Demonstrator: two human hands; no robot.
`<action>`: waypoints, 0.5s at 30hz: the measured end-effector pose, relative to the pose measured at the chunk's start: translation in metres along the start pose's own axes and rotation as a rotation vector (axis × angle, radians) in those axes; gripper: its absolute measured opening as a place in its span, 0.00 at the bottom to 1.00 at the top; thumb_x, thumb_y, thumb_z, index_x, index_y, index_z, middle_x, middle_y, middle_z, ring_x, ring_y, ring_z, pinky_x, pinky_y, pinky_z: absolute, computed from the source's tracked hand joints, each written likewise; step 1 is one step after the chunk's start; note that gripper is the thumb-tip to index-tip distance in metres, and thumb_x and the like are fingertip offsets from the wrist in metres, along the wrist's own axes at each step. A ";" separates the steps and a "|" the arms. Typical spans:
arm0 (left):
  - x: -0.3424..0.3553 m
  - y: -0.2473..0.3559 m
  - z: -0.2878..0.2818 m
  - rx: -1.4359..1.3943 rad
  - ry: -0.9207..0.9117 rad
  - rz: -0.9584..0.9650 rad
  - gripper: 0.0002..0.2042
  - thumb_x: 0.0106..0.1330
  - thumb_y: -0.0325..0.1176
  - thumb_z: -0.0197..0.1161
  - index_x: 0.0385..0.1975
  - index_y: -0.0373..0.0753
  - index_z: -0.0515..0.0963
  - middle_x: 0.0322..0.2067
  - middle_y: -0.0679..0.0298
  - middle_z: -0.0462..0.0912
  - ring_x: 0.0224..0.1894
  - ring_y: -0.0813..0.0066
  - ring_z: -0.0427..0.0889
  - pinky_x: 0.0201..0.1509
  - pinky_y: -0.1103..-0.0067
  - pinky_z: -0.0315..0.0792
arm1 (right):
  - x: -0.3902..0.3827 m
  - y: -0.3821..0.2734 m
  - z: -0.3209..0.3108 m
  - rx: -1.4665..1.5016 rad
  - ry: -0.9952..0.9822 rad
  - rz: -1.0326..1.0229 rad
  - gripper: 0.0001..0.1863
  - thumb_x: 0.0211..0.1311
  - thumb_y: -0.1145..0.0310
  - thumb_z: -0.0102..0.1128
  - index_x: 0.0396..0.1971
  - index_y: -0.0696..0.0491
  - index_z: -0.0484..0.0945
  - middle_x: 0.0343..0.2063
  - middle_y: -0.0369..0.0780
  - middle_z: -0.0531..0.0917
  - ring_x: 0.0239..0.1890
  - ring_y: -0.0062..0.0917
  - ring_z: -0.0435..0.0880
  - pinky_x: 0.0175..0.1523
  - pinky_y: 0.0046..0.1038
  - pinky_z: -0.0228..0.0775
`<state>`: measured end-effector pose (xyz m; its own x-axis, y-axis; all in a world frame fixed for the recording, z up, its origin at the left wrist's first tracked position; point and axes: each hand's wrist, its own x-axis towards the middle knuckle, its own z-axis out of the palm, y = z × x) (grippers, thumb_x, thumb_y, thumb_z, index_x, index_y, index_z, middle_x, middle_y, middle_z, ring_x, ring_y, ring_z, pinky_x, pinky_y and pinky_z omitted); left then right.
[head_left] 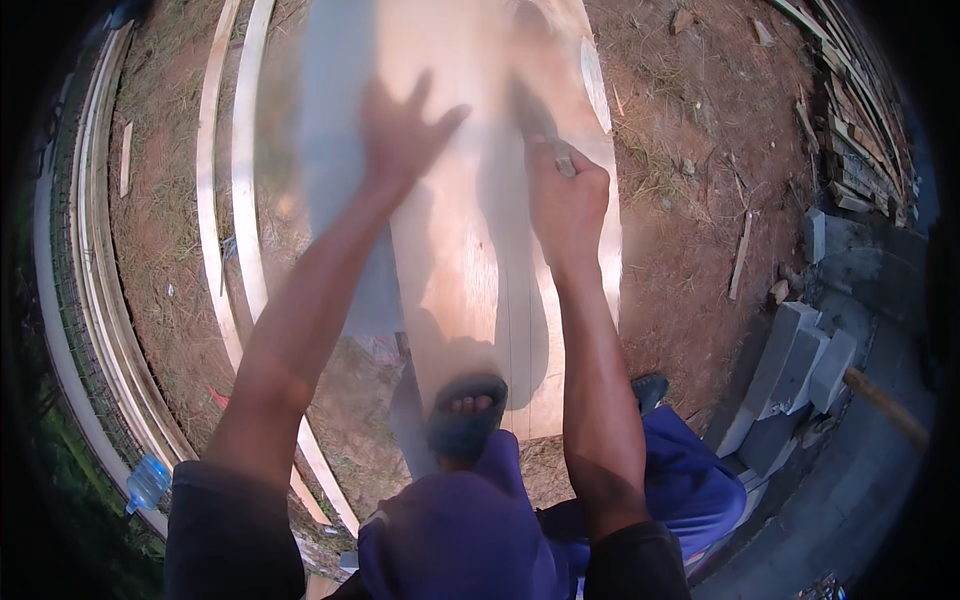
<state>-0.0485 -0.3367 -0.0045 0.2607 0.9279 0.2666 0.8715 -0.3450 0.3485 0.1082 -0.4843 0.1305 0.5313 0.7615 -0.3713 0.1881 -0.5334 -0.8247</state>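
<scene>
Reddish soil (700,235) strewn with dry grass spreads around the work, with long pale timber strips (245,180) on the left, a pile of planks (860,130) at the upper right, grey blocks (785,370) below that and a clear blue bottle (148,485) at the lower left. A plywood board (445,265) lies lengthwise in the middle, under both hands, thin dark lines running along its near part; a foot in a dark sandal (465,420) rests on its near end. The left hand (405,140) is spread wide over the board, fingers apart, gripping nothing. The right hand (568,200) is curled tightly around a greyish object (566,165), its end poking out beside the thumb. Glare and blur hide whatever shape the object has beyond the fist.
</scene>
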 end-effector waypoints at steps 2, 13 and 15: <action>-0.005 -0.008 0.003 0.000 0.005 0.001 0.40 0.58 0.65 0.69 0.64 0.43 0.76 0.61 0.37 0.65 0.66 0.43 0.66 0.70 0.56 0.63 | -0.007 -0.015 0.000 0.013 0.022 -0.001 0.18 0.71 0.63 0.58 0.45 0.66 0.82 0.21 0.44 0.82 0.26 0.22 0.76 0.36 0.32 0.70; -0.007 -0.017 0.001 0.124 0.031 0.042 0.44 0.52 0.69 0.71 0.64 0.43 0.76 0.60 0.34 0.65 0.66 0.36 0.65 0.69 0.54 0.63 | -0.080 0.017 -0.026 0.107 0.038 0.042 0.18 0.71 0.68 0.59 0.53 0.66 0.80 0.32 0.41 0.85 0.35 0.17 0.78 0.43 0.24 0.72; 0.006 -0.005 0.007 0.049 0.024 0.050 0.44 0.51 0.69 0.71 0.64 0.43 0.77 0.60 0.33 0.65 0.66 0.36 0.64 0.68 0.52 0.63 | 0.004 0.018 0.007 0.080 0.071 -0.030 0.20 0.72 0.62 0.58 0.49 0.65 0.82 0.25 0.39 0.82 0.29 0.15 0.75 0.37 0.25 0.70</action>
<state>-0.0486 -0.3285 -0.0108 0.2948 0.9059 0.3041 0.8770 -0.3829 0.2904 0.1079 -0.4885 0.1113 0.5838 0.7475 -0.3169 0.1398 -0.4771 -0.8677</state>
